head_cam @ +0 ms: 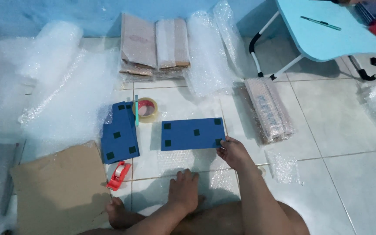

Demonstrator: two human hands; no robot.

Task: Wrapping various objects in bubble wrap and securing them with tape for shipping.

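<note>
The right hand reaches forward, fingers pinching the near right corner of the blue panel, while the left hand lies flat, fingers spread, on the bubble wrap sheet on the floor.

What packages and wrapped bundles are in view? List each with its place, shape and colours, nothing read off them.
Blue box: floor centre, flat rectangle with dark square patches; right hand at its corner.
Blue stack: left of it, tilted, same patches.
Bubble-wrapped bundle: right, long, pinkish.
Cardboard packs: by the wall, brown, flattened.
Left hand presses bubble wrap sheet.
</note>
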